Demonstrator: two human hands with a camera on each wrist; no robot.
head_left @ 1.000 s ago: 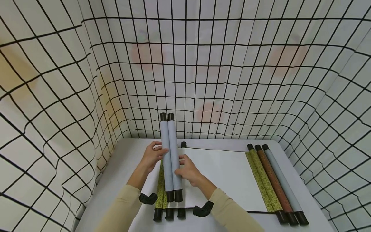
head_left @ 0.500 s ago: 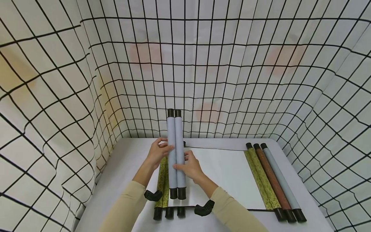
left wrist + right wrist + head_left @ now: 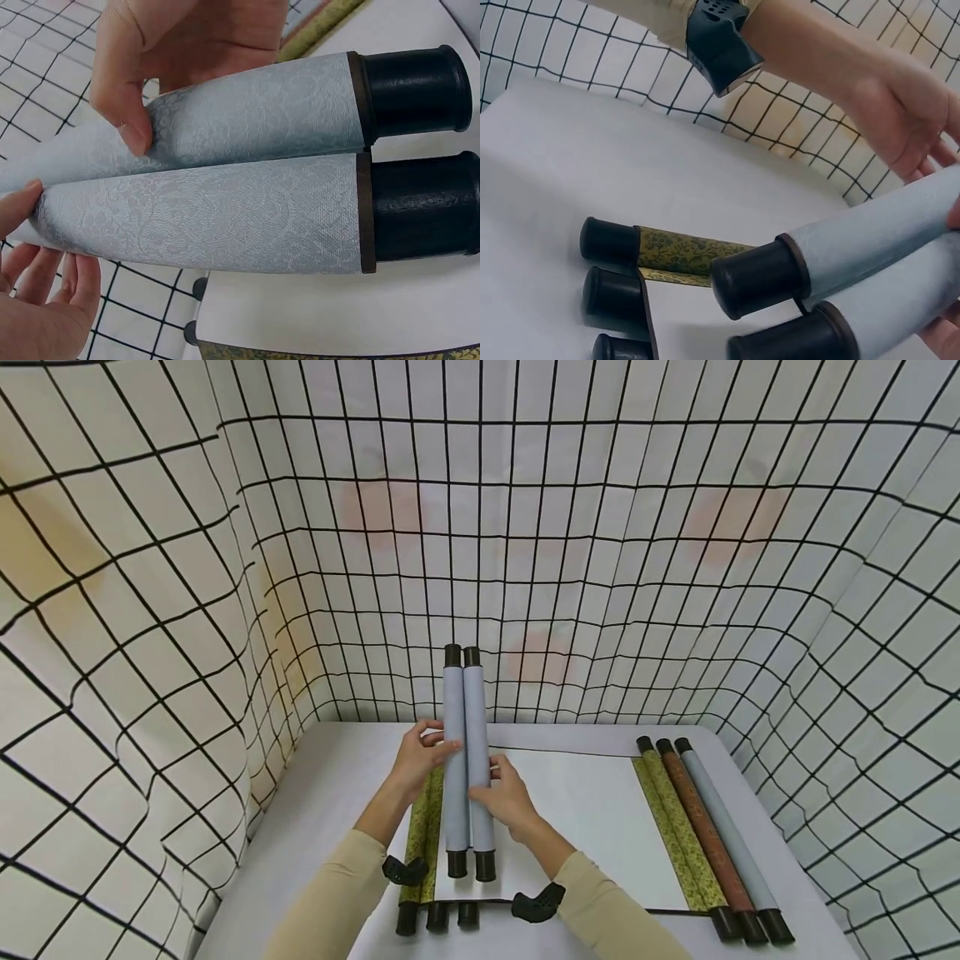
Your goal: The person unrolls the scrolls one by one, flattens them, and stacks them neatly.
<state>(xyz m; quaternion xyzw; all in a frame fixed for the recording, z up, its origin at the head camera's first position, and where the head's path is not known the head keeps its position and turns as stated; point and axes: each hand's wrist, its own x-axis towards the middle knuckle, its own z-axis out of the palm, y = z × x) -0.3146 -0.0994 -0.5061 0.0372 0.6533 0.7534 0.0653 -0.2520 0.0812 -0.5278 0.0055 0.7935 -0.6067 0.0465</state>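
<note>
A light-blue brocade scroll (image 3: 454,777), wound into two parallel rolls with dark end knobs, is held raised and tilted over the table. My left hand (image 3: 417,758) grips the left roll, thumb on the front and fingers behind it. Somewhat closer to me, my right hand (image 3: 512,795) grips the right roll (image 3: 247,105) the same way. Patterned brocade and a narrow dark seam between the rolls show in the left wrist view. Beneath lies a spread scroll with a blank white sheet (image 3: 585,827) and yellow-green rolls (image 3: 417,843) at its left, partly hidden by the raised rolls.
To the right lie yellow-green rolls (image 3: 678,818), a red-brown roll (image 3: 708,827) and a grey-blue roll (image 3: 731,827), side by side with dark knobs. Black wire grid panels (image 3: 510,568) stand around the white table (image 3: 330,777) at back and sides.
Both hands have carried the light-blue scroll to the right, and its rolls stand straighter up the view. A slight gap has opened between them. The scrolls on the table stay put.
</note>
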